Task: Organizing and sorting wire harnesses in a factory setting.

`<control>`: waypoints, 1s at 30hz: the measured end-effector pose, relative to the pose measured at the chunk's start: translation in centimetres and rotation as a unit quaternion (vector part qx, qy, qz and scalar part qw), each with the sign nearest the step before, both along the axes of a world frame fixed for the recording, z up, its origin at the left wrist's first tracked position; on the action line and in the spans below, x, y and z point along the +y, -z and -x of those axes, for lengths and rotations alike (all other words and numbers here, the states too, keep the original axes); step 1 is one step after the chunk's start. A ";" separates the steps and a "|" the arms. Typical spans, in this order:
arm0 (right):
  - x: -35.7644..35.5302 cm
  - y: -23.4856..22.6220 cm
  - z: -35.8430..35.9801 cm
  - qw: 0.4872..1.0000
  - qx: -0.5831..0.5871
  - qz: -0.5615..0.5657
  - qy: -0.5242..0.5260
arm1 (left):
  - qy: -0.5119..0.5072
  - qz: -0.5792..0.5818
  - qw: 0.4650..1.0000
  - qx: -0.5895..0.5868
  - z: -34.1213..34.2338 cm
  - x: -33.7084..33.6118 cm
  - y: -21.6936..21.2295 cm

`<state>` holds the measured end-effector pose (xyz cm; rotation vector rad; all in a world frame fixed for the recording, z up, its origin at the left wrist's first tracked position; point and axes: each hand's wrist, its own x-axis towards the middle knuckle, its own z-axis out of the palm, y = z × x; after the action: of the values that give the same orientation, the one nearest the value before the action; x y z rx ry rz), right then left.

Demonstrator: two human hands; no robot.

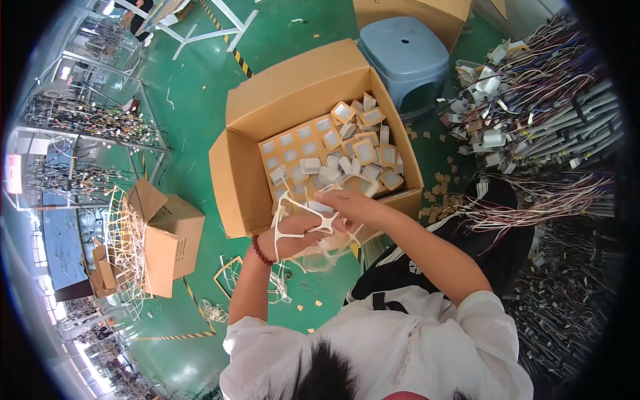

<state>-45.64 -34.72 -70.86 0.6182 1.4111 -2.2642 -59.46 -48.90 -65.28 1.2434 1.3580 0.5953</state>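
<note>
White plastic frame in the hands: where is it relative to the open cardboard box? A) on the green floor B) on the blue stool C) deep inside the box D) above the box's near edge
D: both hands, left hand and right hand, hold the white plastic frame over the near edge of the open cardboard box.

A green floor (pixel 200 133) with yellow-and-black striped tape lines (pixel 237 57) fills the room. A blue plastic stool (pixel 403 53) stands beside bundles of wires (pixel 553 100) on the right. Wire racks (pixel 87 120) line the left, near a small cardboard box (pixel 167 247).
</note>
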 end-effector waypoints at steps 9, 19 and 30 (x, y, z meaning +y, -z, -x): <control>6.6 -1.9 -5.3 0.941 0.080 -0.109 0.309 | -0.344 0.099 0.930 -0.081 3.0 -3.3 1.0; 14.9 -3.3 -9.6 0.842 -0.035 -0.233 0.486 | -0.541 -0.141 0.755 -0.342 10.4 -14.6 3.9; -3.1 -4.6 0.4 0.844 0.283 -0.456 -0.020 | -0.584 -0.267 0.648 -0.410 6.1 -14.2 1.7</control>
<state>-46.04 -37.80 -66.24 0.1268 2.7957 -1.6697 -65.55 -63.07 -67.02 0.1407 1.0101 2.2834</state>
